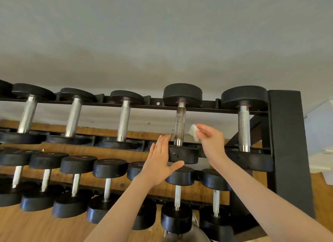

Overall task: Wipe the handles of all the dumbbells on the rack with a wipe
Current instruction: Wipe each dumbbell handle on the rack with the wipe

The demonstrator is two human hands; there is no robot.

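- Wipe (193, 132), small, white and crumpled, is pinched in the fingertips of the right hand (210, 141), just to the right of the darkened handle (180, 126) and not yet touching it.
- Left hand (160, 160) is spread flat, fingers straight, against the near black head (182, 154) of that dumbbell on the top tier of the rack (286, 151); it holds nothing.
- Judgement: the step in hand is bringing the wipe onto this handle. To do it well, fold the wipe round the bar so it covers the whole girth, then run it end to end while the left hand keeps the head from rolling.
- Knurling looks stained here, so several firm passes seem wise.
- Long axis of this dumbbell runs front to back across the two rails, one head toward the person, the other toward the wall.
- Neighbouring dumbbell (244, 128) to the right lies parallel, with a bright handle.
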